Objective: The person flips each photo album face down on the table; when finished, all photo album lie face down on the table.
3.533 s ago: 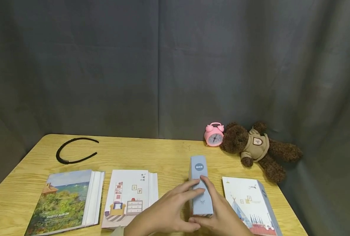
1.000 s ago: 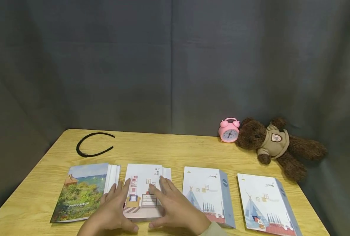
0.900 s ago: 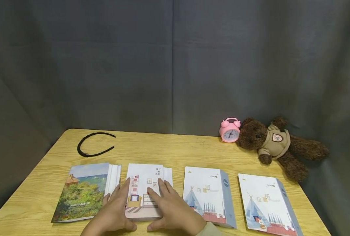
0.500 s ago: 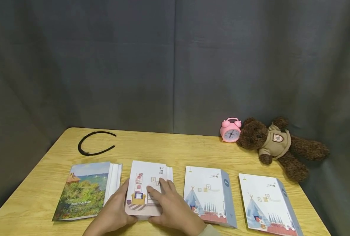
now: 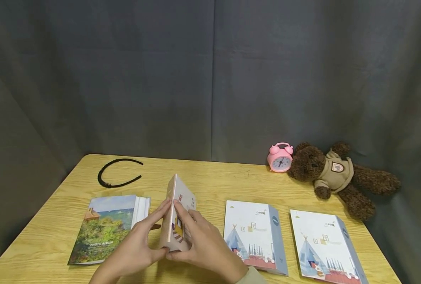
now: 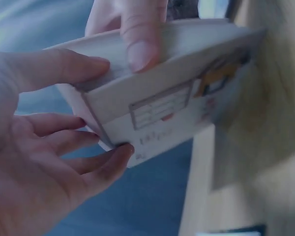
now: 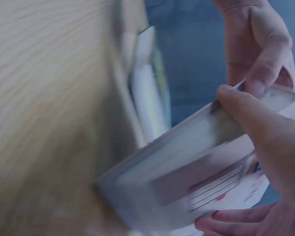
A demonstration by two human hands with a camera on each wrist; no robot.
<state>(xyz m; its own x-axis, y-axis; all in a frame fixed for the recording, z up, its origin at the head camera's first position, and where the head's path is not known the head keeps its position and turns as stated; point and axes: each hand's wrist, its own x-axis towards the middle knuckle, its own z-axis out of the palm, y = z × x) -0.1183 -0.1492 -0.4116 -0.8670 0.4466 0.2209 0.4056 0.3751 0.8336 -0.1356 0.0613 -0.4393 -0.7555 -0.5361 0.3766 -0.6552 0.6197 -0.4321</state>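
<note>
Both hands hold a thick photo album (image 5: 184,201) with a pale cover showing a sofa and a chest of drawers. Its spine is turned up and towards the left, and the cover faces right. My left hand (image 5: 135,246) grips the near end, thumb on the page-edge end and fingers at the spine, as the left wrist view of the album (image 6: 157,110) shows. My right hand (image 5: 210,246) grips from the other side, its thumb (image 7: 250,110) on the near end in the right wrist view. Part of the cover is hidden behind the right fingers.
A landscape-covered photo album (image 5: 103,228) lies to the left. Two matching tent-picture albums (image 5: 249,236) lie to the right. Behind are a black headband (image 5: 103,173), a pink alarm clock (image 5: 280,158) and a brown teddy bear (image 5: 338,173). A grey curtain (image 5: 210,79) borders the table.
Earlier, a tent-picture album was held upright; it now lies flat. The hands moved left to the sofa-cover album, gripped it, lifted it and turned it from flat onto its edge.
</note>
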